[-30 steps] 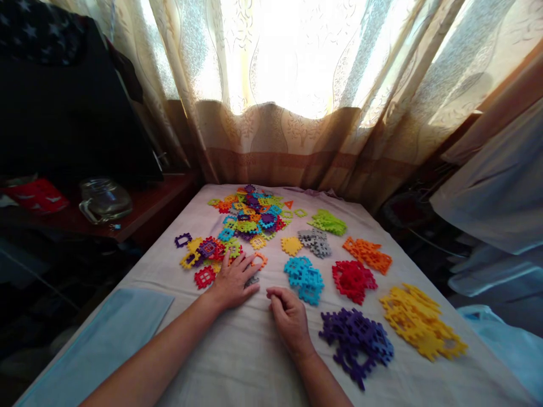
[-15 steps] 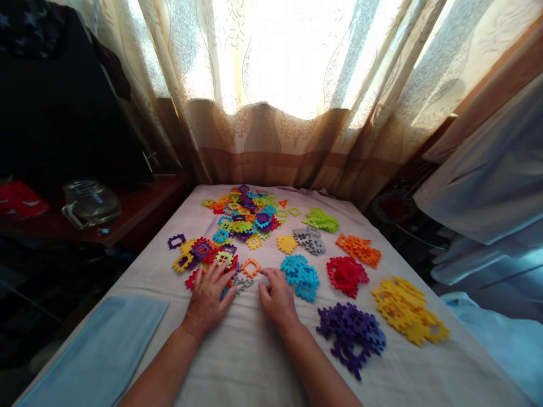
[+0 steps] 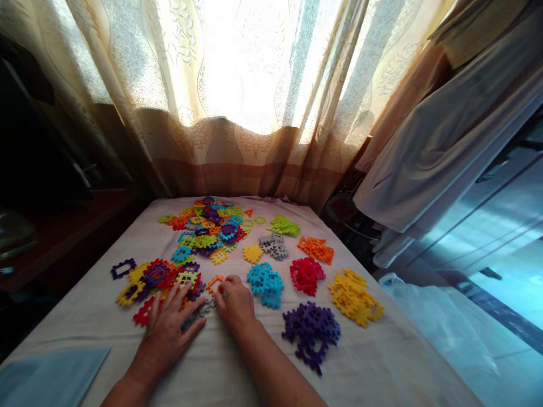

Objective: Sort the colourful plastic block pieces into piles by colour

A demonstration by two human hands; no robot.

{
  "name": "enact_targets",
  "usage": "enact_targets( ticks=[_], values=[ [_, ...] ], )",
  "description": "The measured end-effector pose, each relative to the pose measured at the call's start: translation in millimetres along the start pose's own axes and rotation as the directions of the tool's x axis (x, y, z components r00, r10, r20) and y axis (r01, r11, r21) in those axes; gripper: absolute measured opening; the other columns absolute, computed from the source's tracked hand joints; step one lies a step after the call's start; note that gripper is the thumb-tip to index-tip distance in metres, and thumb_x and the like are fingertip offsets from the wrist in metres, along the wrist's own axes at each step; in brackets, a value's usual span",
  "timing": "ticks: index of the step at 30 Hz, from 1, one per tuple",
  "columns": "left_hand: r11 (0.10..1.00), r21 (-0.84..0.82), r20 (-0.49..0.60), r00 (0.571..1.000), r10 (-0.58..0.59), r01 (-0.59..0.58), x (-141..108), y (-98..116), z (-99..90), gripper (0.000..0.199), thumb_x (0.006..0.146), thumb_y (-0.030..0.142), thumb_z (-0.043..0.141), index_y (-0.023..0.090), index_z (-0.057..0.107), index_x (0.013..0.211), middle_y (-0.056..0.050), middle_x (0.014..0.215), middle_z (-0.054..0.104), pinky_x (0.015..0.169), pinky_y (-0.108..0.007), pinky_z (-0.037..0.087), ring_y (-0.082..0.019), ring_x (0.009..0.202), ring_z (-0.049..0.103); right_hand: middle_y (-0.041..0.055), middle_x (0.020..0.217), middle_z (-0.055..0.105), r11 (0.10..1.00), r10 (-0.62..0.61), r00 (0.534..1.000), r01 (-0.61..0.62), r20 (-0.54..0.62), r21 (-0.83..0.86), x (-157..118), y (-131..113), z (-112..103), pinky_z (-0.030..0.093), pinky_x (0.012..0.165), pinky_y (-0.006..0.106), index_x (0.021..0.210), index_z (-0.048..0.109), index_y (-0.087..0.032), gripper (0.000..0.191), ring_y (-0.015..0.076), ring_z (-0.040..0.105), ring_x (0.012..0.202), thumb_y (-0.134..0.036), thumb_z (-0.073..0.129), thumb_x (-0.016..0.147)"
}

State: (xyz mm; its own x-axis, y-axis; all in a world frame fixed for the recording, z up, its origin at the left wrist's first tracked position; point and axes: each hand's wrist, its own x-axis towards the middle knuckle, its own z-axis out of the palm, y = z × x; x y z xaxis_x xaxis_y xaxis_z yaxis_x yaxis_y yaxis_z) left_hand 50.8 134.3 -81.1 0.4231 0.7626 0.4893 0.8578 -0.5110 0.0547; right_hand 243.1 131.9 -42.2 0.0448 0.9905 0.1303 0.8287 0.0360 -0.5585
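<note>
My left hand (image 3: 167, 328) lies with fingers spread over the near side of a mixed heap of interlocking plastic pieces. Under and around its fingertips are a lime window-shaped piece (image 3: 186, 278) and red pieces (image 3: 144, 312). Between the hands lies a grey piece (image 3: 207, 307), partly covered. My right hand (image 3: 235, 305) is closed, thumb and fingers bent together at the right edge of an orange square frame piece (image 3: 214, 284). The fingertips' exact hold is partly hidden. A light-blue pile (image 3: 265, 284) sits just right of that hand.
Sorted piles stand to the right: purple (image 3: 311, 333), yellow (image 3: 354, 297), red (image 3: 307, 275), orange (image 3: 316, 249), grey (image 3: 274, 246) and lime (image 3: 284, 225). A larger mixed heap (image 3: 212, 226) is at the back. A blue folded sheet (image 3: 55, 376) lies front left.
The view has swung right, so everything appears further left. My right hand's fingers have curled in at the orange frame piece, where the index finger was pointing before. My left hand stays spread.
</note>
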Motion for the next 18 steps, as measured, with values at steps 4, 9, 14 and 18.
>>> enact_targets(
  ticks=[4,9,14,18],
  values=[
    [1.0,0.005,-0.048,0.999,0.007,-0.007,1,-3,4.0,0.031,0.085,0.043,0.052,0.037,0.07,0.109,-0.006,0.135,0.058,0.109,-0.062,0.028,-0.033,0.132,0.044,0.0064,0.111,0.062,0.999,0.032,0.999,-0.032,0.002,0.003,2,-1,-2,0.047,0.074,0.028,0.088,0.067,-0.021,0.011,0.0178,0.064,0.086,-0.027,0.059,0.082],
    [1.0,0.021,-0.052,0.999,0.014,-0.013,2,1,-0.2,0.03,0.087,0.04,0.051,0.034,0.07,0.109,-0.006,0.135,0.058,0.108,-0.06,0.03,-0.032,0.132,0.045,0.0084,0.105,0.062,0.995,0.097,0.995,-0.097,0.023,0.011,5,-4,-7,0.048,0.074,0.03,0.091,0.065,-0.02,0.017,0.0205,0.064,0.085,-0.031,0.062,0.078],
    [1.0,0.031,-0.014,1.0,-0.002,0.003,4,10,-10.4,0.028,0.087,0.037,0.053,0.032,0.07,0.109,-0.008,0.134,0.059,0.108,-0.06,0.031,-0.033,0.132,0.045,0.0127,0.11,0.063,0.986,0.139,0.99,-0.134,-0.037,0.099,6,1,-4,0.048,0.083,0.034,0.115,0.062,-0.017,0.043,0.025,0.063,0.096,-0.025,0.067,0.073],
    [1.0,0.018,-0.004,1.0,0.004,-0.003,5,12,-14.6,0.027,0.087,0.035,0.054,0.031,0.07,0.108,-0.007,0.132,0.06,0.109,-0.058,0.031,-0.031,0.131,0.046,0.013,0.105,0.066,0.972,0.141,0.982,-0.113,-0.128,0.204,4,9,3,0.049,0.085,0.033,0.113,0.066,-0.015,0.038,0.0236,0.064,0.095,-0.014,0.059,0.076]
  ],
)
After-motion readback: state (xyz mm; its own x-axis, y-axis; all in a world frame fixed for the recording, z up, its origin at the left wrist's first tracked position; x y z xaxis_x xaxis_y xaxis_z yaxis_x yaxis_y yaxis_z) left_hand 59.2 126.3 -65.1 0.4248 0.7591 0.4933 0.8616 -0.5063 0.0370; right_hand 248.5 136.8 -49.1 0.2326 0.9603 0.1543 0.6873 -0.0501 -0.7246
